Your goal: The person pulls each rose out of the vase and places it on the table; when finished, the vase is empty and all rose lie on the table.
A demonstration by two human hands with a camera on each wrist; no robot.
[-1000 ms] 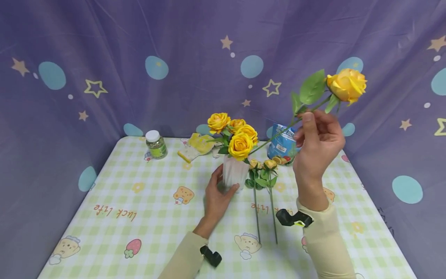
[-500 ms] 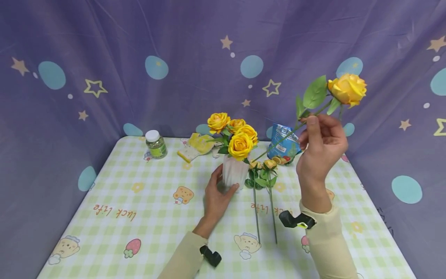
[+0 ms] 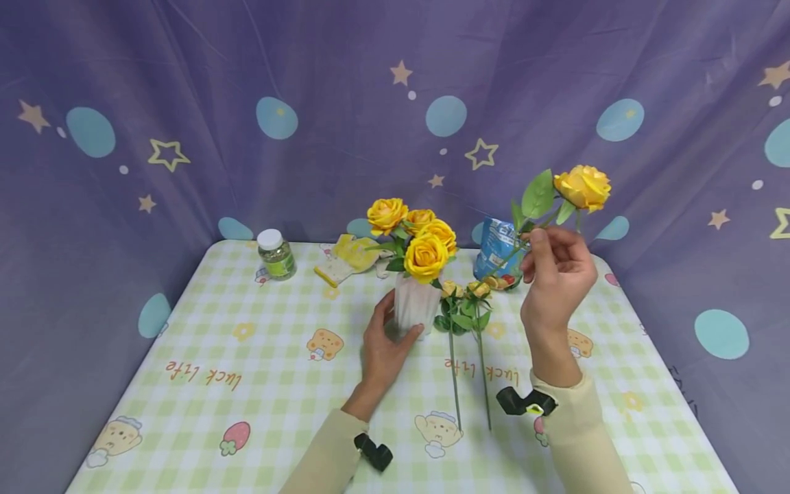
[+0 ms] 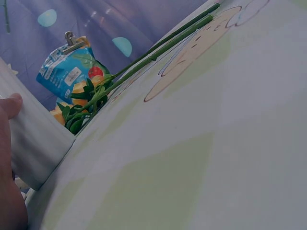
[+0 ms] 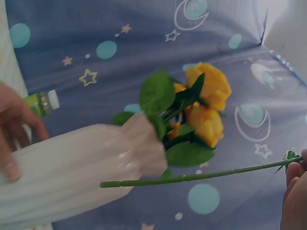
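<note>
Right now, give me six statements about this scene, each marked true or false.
1. The left hand grips the white vase. True.
2. The right hand holds nothing. False: it pinches a yellow rose by the stem.
3. Two other roses lie on the table, right of the vase. True.
4. The held stem is inside the vase. False: its lower end is outside.
5. The lid of the jar is red. False: the jar's lid is white.
6. A metal clip grips the blue bag. True.

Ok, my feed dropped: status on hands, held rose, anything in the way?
Left hand holds vase. Right hand pinches rose, stem outside vase. Other blooms crowd vase mouth, may obstruct.
</note>
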